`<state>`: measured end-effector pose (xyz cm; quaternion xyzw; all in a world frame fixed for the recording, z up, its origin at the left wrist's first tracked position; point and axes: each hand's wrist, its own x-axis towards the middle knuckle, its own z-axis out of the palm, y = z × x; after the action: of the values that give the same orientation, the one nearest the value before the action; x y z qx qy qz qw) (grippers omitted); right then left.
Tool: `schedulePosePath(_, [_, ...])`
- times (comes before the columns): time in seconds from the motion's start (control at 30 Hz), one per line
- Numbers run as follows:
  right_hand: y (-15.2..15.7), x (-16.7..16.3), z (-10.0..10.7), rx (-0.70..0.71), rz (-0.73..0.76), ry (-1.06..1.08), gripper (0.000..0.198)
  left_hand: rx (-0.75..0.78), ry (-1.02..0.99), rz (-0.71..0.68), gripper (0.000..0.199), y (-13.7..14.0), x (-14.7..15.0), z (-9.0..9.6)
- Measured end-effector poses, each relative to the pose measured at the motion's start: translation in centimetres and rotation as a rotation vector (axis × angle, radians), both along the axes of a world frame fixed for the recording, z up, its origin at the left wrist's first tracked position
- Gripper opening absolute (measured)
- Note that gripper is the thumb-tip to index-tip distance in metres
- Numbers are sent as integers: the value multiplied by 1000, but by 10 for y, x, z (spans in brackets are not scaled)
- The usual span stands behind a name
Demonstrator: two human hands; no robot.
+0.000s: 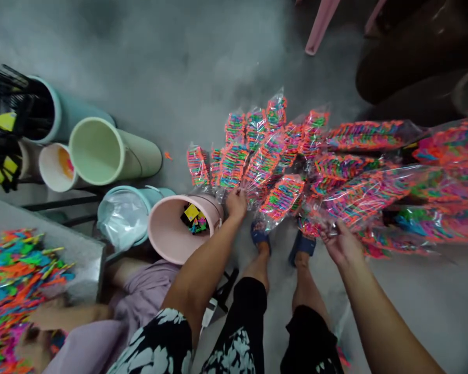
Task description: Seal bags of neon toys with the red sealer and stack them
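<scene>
Clear plastic bags packed with stacked multicoloured small plastic pieces (283, 195) lie in a heap on the floor in front of my feet. My left hand (237, 202) is closed, with its fingers pinching the clear film of a bag at the heap's near left side. On the right, my right hand (343, 245) has its fingers closed on the loose film end of a long filled bag (370, 200). More filled bags (448, 184) stretch towards the right edge. The small pieces inside are too fine to name.
At left stand a pink bucket (164, 228) holding some pieces, a blue bucket (120, 192) lined with plastic, and a pale green bucket (117, 150). Another person's hands (54, 324) work over loose coloured pieces on a metal table (81, 249). Pink stool legs (320, 28) stand ahead.
</scene>
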<state>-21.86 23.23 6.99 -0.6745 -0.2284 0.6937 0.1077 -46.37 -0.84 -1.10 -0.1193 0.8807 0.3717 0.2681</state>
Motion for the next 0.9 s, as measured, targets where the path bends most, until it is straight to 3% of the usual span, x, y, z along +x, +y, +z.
schedulePosePath(0.07, [-5, 5, 6, -27, 2, 13, 14, -195, 207, -172, 22, -12, 7, 18])
schedulePosePath(0.17, [-9, 6, 11, -67, -8, -4, 15, -380, 345, -217, 22, -27, 12, 32])
schedulePosePath(0.23, [-7, 5, 13, -69, 13, -30, 17, -433, 303, -163, 20, -34, 8, 25])
schedulePosePath(0.33, [-7, 8, 20, -47, 55, -36, 29, -354, 151, -132, 15, -39, -3, 0])
schedulePosePath(0.47, [-40, 12, 20, -83, 242, -10, 54, -280, 76, -174, 19, -35, 0, -23])
schedulePosePath(0.63, [-117, -20, -26, -241, 529, -129, 46, -281, 140, -262, 17, -29, 39, -14])
schedulePosePath(0.73, [-145, -49, -61, -423, 459, -227, 32, -275, 66, -257, 18, -26, 68, -6])
schedulePosePath(0.9, [-153, -68, -82, -374, 322, -186, 9, -313, -122, -76, 21, -9, 106, -7])
